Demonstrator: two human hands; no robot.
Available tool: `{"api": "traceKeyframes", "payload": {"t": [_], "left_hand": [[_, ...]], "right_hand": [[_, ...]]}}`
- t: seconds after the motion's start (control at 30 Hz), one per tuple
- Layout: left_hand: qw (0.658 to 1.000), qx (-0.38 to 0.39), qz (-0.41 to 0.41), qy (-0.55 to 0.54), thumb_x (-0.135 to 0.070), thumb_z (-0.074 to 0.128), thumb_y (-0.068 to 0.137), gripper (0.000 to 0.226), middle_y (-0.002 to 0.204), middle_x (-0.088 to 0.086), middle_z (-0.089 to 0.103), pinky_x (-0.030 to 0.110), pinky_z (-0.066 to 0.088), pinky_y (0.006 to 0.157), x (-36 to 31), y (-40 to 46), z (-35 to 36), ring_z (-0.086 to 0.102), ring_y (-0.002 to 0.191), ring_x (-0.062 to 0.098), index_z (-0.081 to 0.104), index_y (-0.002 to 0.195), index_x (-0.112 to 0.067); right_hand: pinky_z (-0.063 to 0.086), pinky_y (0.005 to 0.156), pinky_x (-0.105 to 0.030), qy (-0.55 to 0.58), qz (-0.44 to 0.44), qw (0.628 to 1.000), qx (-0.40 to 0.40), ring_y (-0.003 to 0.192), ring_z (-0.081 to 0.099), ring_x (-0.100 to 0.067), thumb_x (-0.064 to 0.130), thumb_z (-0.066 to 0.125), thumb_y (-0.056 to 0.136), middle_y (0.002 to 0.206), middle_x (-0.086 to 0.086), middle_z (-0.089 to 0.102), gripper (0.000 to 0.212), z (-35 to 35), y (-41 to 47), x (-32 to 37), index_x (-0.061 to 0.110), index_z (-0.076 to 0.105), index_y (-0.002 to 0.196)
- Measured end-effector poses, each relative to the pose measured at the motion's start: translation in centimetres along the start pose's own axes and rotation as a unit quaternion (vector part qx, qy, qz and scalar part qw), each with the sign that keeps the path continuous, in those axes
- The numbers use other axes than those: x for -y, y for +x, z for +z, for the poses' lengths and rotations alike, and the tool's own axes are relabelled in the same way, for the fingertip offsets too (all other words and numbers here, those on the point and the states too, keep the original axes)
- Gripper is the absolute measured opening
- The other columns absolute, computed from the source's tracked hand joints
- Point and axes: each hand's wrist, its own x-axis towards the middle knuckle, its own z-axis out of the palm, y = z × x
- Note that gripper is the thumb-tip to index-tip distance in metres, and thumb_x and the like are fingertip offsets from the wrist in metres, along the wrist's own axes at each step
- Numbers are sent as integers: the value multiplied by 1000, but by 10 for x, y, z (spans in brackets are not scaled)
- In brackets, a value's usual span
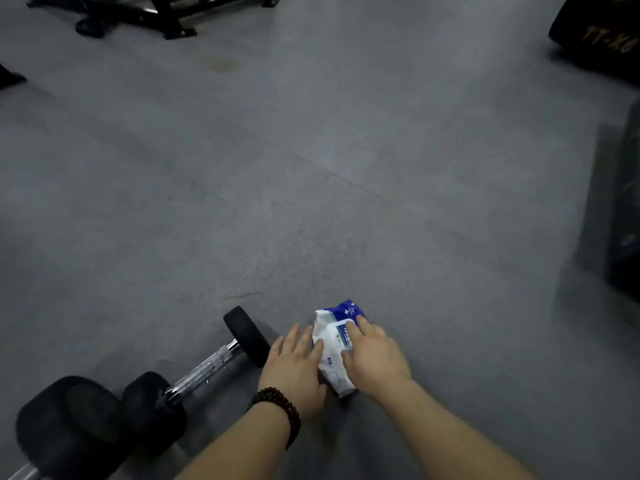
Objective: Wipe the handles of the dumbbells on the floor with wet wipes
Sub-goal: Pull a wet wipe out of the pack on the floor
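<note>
A white and blue pack of wet wipes [332, 341] lies on the grey floor in the lower middle of the head view. My left hand [294, 368] holds its left side, fingers laid over the edge, a dark bead bracelet on the wrist. My right hand [372, 355] rests on top of the pack, fingertips at its label flap. Just to the left lies a dumbbell with black ends and a chrome handle [204, 370], set diagonally. A second dumbbell [69, 431] lies at the bottom left, its handle mostly out of view.
The grey floor [311, 185] stretches ahead. Black equipment legs [156, 15] stand at the top left. A black object with gold lettering [602, 36] sits at the top right, and a dark box-like object [623, 209] at the right edge.
</note>
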Motion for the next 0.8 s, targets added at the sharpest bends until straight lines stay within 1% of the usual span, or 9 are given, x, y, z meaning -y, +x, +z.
{"api": "traceKeyframes", "payload": {"t": [0.17, 0.37, 0.47, 0.53, 0.57, 0.63, 0.7, 0.77, 0.8], "left_hand": [[999, -17, 26, 25, -50, 33, 97, 72, 166, 2, -2, 45, -1, 122, 11, 32, 30, -10, 152, 23, 10, 158, -20], [996, -29, 57, 60, -53, 28, 97, 70, 166, 1, -6, 45, -4, 122, 18, 42, 46, -14, 151, 23, 12, 158, -22], [997, -35, 53, 50, -55, 30, 96, 74, 165, 1, -12, 45, -5, 122, 15, 42, 52, -15, 151, 22, 10, 159, -22], [998, -31, 47, 32, -58, 30, 95, 78, 164, -1, -18, 43, -5, 122, 14, 41, 56, -16, 151, 21, 2, 159, -22], [998, -29, 46, 29, -58, 30, 95, 79, 163, -2, -20, 43, -5, 122, 13, 41, 57, -16, 151, 21, 0, 159, -22], [998, -29, 41, 32, -57, 28, 95, 79, 163, -2, -20, 43, -4, 122, 12, 41, 58, -16, 151, 21, 0, 159, -21], [999, -26, 31, 35, -58, 27, 94, 80, 163, -1, -20, 44, -4, 122, 9, 41, 58, -17, 150, 21, 0, 159, -19], [999, -21, 20, 31, -55, 27, 95, 78, 163, 0, -21, 44, -4, 122, 6, 41, 56, -18, 150, 21, 1, 159, -18], [999, -17, 18, 28, -53, 26, 96, 76, 163, 0, -21, 44, -4, 122, 4, 40, 55, -18, 150, 21, 1, 159, -18]], "right_hand": [[35, 108, -37, -19, 26, 999, -9, 141, 27, -26, 43, 46, 98, 159, -7, 24, 56, 42, 29, 8, 18, 32, 146], [43, 96, -37, -82, 38, 993, -82, 122, 41, -26, 35, 49, 97, 138, -5, 46, 38, 69, 42, 8, 18, 48, 131], [53, 73, -39, -84, 26, 993, -79, 96, 57, -30, 29, 72, 80, 117, -10, 62, 35, 72, 41, 5, 13, 64, 110], [52, 56, -36, -79, 7, 993, -92, 77, 59, -28, 22, 81, 65, 97, -9, 67, 34, 70, 38, 5, 12, 67, 94], [51, 55, -36, -72, 3, 992, -105, 75, 59, -28, 20, 81, 66, 93, -7, 66, 34, 65, 37, 3, 12, 66, 95], [49, 68, -38, -28, 46, 991, -126, 93, 60, -29, 15, 63, 84, 108, -5, 62, 29, 52, 32, -3, 13, 57, 112], [44, 83, -39, -39, 96, 981, -162, 108, 55, -29, 9, 43, 93, 125, -6, 55, 36, 45, 32, -27, 15, 47, 128], [42, 91, -39, -76, 114, 976, -167, 119, 50, -31, 7, 49, 90, 138, -11, 48, 46, 40, 29, -48, 16, 49, 135], [43, 93, -41, -92, 101, 978, -160, 122, 50, -33, 7, 61, 84, 141, -15, 48, 42, 40, 27, -55, 14, 60, 125]]}}
